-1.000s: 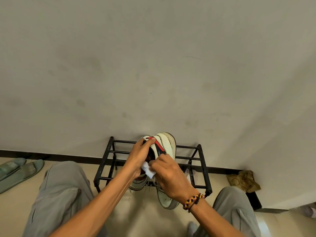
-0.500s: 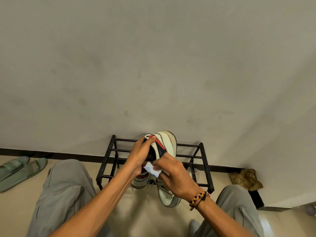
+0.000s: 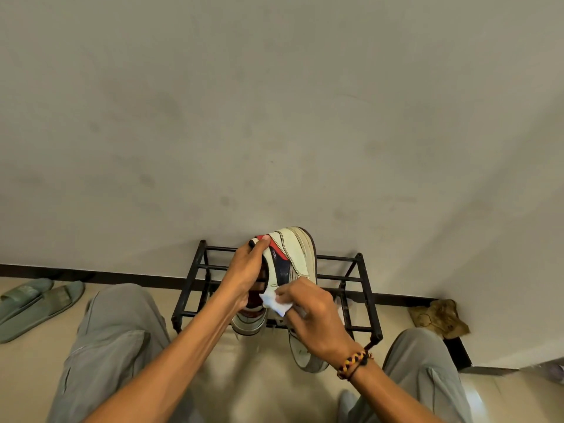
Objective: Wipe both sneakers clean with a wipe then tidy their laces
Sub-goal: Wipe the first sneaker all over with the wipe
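Head view. The left hand (image 3: 245,271) grips a cream sneaker (image 3: 293,254) at its collar, fingers curled into the opening and thumb on the red heel tab. The sneaker is held upright in the air, sole facing right, above a black metal shoe rack (image 3: 360,288). The right hand (image 3: 314,315) pinches a folded white wipe (image 3: 276,302) between thumb and fingers and presses it against the sneaker's dark side panel near the collar. A braided bracelet (image 3: 354,363) sits on the right wrist.

A second sneaker (image 3: 300,351) lies lower down, at the rack's front edge, toe toward the camera. The right hand and wrist cover most of its upper, so its laces cannot be seen. Below the left hand a further rounded shoe part (image 3: 248,320) shows; whether it belongs to the held sneaker cannot be told.

Surroundings: the rack stands against a plain grey wall (image 3: 274,117) with a dark skirting strip. A pair of green slippers (image 3: 33,300) lies on the floor at far left, well apart from the rack. A crumpled brown item (image 3: 439,319) lies on the floor by the wall to the right of the rack. The person's knees in grey trousers (image 3: 110,340) frame the work area on both sides.
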